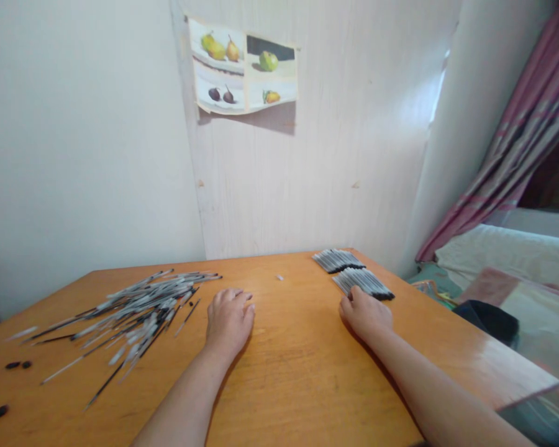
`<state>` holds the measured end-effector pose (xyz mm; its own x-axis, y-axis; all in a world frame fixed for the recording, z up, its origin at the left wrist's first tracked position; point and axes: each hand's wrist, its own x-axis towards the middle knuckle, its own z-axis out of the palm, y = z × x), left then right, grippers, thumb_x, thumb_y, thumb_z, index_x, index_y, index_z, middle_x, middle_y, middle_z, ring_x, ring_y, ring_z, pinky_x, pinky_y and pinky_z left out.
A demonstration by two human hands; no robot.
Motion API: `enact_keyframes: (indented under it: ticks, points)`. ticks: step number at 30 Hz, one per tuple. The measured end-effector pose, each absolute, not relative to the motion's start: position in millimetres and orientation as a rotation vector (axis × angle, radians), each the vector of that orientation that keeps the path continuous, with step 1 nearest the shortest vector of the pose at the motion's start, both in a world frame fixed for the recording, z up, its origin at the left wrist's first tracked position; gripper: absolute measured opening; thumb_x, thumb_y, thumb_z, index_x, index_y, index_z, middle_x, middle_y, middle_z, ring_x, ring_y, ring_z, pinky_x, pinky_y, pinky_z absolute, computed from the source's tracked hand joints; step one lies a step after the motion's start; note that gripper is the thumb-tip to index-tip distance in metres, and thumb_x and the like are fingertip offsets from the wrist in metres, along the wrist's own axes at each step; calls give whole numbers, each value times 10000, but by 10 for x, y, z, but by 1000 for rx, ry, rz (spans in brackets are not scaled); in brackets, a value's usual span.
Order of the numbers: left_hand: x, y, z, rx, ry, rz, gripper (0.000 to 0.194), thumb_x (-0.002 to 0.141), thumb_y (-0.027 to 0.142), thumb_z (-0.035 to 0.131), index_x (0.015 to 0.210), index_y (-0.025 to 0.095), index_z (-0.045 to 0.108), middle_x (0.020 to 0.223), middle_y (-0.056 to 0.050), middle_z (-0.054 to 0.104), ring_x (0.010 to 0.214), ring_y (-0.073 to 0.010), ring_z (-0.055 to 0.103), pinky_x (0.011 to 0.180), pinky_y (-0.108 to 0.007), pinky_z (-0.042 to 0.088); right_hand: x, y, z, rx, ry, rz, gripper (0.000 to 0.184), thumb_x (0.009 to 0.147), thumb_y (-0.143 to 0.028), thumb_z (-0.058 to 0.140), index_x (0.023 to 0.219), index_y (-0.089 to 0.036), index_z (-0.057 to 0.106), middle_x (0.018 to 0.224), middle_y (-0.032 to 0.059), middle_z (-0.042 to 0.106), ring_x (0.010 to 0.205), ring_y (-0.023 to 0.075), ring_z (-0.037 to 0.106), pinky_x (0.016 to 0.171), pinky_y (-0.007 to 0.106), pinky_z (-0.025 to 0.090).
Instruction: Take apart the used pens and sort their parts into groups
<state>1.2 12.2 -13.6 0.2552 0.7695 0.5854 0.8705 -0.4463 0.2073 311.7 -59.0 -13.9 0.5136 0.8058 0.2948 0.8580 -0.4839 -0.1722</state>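
Note:
My left hand [230, 320] rests on the table right of a loose pile of pens [144, 304], its fingers spread forward and thumb apart. A small dark spot shows at its fingertips; I cannot tell what it is. The pile mixes clear-barrelled pens, thin refills and whitish caps pointing many ways. My right hand [366, 313] has its fingers curled at the near edge of a neat row of pens [366, 282], touching or almost touching it. What those fingers hold is hidden. Behind lies a second row of pens [338, 259], side by side with black ends to the right.
Several small black pieces [12, 365] lie at the table's left. A small white scrap [280, 277] lies between the rows and the pile. The wooden table [289, 385] meets a wall with a fruit print [242, 68]. A bed [531, 248] and a pink curtain [498, 136] are at right.

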Motion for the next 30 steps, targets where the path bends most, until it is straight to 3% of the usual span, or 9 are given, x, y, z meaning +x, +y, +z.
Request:
enact_keyframes:
  ticks: [4, 9, 16, 30]
  points:
    - [14, 121, -168, -2386, -1576, -942, 245, 867, 308, 546, 1046, 256, 704, 1098, -65, 657, 1079, -254, 515, 957, -390, 373, 2875, -562, -208, -2286, -1563, -295, 281, 937, -434, 389, 915, -227, 577, 838, 65, 710, 775, 225, 656, 594, 292, 308]
    - [-2, 125, -210, -2406, -1643, -923, 240, 866, 301, 555, 1044, 256, 710, 1066, -68, 660, 1070, -246, 514, 951, -375, 359, 2472, -399, -242, -2107, -1711, -92, 239, 914, -417, 436, 842, -233, 570, 764, 37, 689, 691, 189, 600, 551, 281, 226]
    - [-49, 153, -226, -2369, -1758, -868, 231, 873, 303, 544, 1023, 260, 715, 1036, -73, 666, 1069, -247, 517, 949, -371, 354, 1928, -25, -221, -1932, -1712, 201, 231, 880, -371, 474, 739, -208, 559, 677, 38, 638, 649, 159, 541, 559, 270, 243]
    - [-263, 321, -266, -2146, -2007, -900, 272, 882, 348, 505, 1047, 295, 715, 1058, -53, 696, 1054, -248, 553, 906, -372, 377, 1817, 127, -416, -1795, -1775, 273, 235, 889, -369, 456, 726, -210, 514, 649, 19, 604, 616, 146, 506, 552, 266, 230]
